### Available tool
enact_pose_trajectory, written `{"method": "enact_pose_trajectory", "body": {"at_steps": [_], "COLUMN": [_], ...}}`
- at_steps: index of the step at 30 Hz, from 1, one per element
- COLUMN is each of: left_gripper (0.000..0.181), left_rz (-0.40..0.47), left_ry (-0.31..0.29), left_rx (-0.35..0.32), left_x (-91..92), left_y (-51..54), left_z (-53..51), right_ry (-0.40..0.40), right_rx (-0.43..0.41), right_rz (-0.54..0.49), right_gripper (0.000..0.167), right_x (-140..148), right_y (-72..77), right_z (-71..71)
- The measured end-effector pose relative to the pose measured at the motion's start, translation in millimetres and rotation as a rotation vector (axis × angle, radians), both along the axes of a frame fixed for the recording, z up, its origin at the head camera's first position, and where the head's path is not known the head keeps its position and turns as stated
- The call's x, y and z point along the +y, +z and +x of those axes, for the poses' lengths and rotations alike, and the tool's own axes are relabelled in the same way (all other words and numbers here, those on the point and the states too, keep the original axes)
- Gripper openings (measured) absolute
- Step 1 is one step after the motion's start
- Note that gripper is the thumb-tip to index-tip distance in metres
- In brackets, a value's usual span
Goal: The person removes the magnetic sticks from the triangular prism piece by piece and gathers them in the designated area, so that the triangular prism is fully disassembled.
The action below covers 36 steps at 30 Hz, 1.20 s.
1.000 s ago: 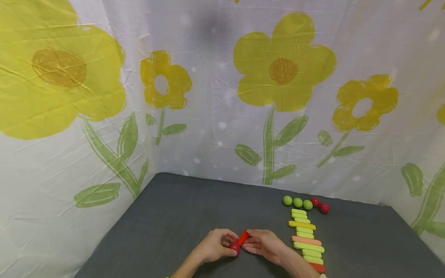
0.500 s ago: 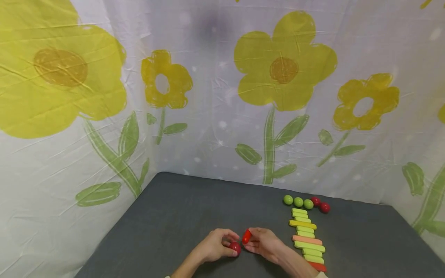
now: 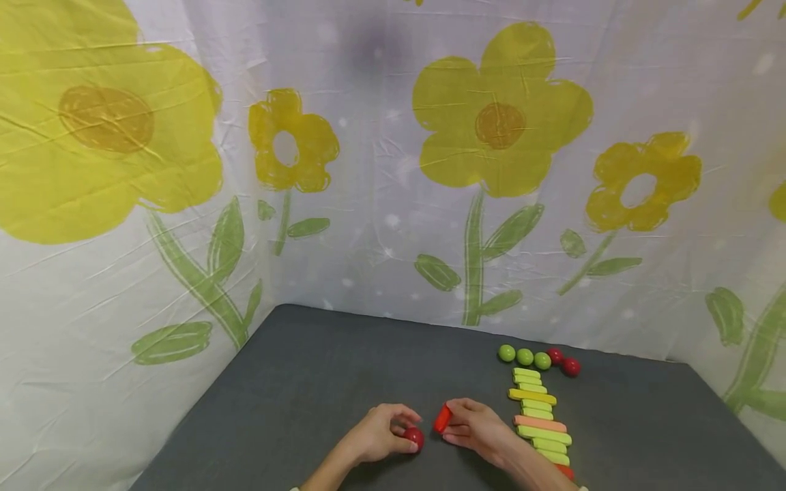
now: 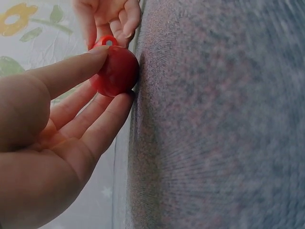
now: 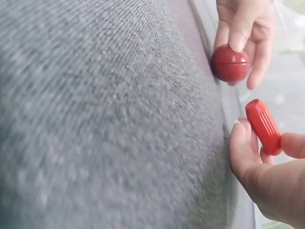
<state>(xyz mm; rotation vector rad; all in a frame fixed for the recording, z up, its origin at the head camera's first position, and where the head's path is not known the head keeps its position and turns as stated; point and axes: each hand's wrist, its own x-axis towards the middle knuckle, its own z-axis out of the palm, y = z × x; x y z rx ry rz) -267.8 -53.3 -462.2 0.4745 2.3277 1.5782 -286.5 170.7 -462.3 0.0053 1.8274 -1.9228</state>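
My left hand (image 3: 376,438) pinches a dark red ball (image 3: 415,439) between thumb and fingers at the tabletop. A seam runs around the ball (image 5: 230,63) in the right wrist view. To its right, my right hand (image 3: 482,431) pinches a short bright red rod (image 3: 442,419) with thumb and fingertips. The right wrist view shows ridges along the rod (image 5: 263,126) and a gap between it and the ball. In the left wrist view, the rod's end (image 4: 109,41) has a hole in it and is partly hidden behind the ball (image 4: 118,71).
Right of my right hand, a column of yellow-green, yellow, orange and red sticks (image 3: 543,432) lies on the dark grey table (image 3: 319,368). Beyond it sit green balls (image 3: 525,356) and two red balls (image 3: 571,367). A flower-printed curtain (image 3: 368,204) surrounds the table's back and sides.
The red rod was against the ball one second ago. My right hand has pulled it away to the right and tilted it, leaving a gap. The left hand and ball stay nearly still.
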Motion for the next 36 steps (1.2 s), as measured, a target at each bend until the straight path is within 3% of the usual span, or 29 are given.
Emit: {"method": "enact_pose_trajectory", "body": {"at_steps": [19, 27, 36], "left_gripper": [0.034, 0.033, 0.033], "left_rz": [-0.02, -0.012, -0.021], "left_ry": [0.001, 0.002, 0.001], "left_rx": [0.034, 0.017, 0.022], "left_x": [-1.5, -0.1, 0.3], "left_y": [-1.0, 0.1, 1.9], "left_z": [0.6, 1.3, 2.2], "right_ry": [-0.061, -0.08, -0.152], "right_rx": [-0.022, 0.004, -0.029], "right_rz": [-0.065, -0.078, -0.079], "right_gripper": [0.054, 0.066, 0.07], "right_x": [49, 72, 92], "right_y": [25.7, 31.8, 34.7], "right_z": [12.0, 18.1, 29.2]}}
